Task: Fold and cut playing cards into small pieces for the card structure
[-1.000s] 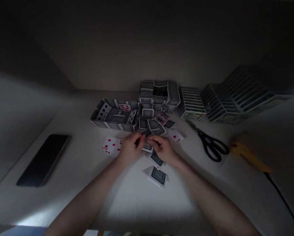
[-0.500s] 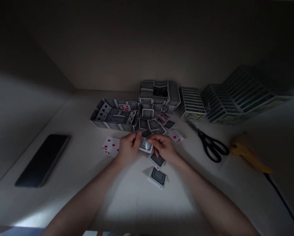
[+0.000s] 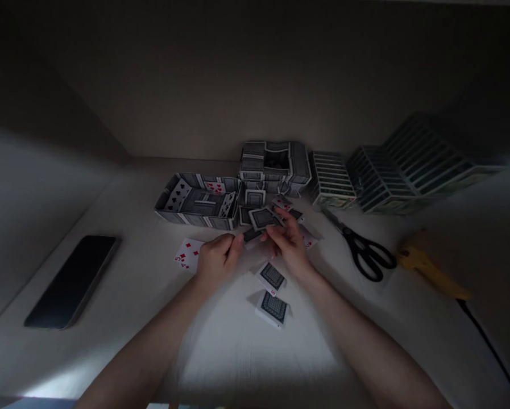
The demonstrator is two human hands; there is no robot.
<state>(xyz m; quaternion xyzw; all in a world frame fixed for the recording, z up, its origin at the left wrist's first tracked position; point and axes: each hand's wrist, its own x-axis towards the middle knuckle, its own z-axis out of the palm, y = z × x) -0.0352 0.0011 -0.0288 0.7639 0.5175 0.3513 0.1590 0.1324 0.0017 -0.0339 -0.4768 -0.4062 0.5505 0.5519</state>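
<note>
A low box (image 3: 197, 200) and a taller box (image 3: 275, 165) of cards stand built at the back of the desk (image 3: 237, 352), loose cards (image 3: 272, 276) lie unused, the left hand (image 3: 215, 262) pinches a folded card (image 3: 252, 235) before them, and the right hand (image 3: 291, 244) touches another card (image 3: 262, 218), grip unclear.

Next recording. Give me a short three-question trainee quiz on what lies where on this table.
1. True or false: the scissors lie to the right of the right hand.
2. Which lies farthest left on the table? A scissors; B phone; C right hand.
3. Which side of the card nearest the person faces up?

Key: 1 true; 2 B; 3 the patterned back.
</note>
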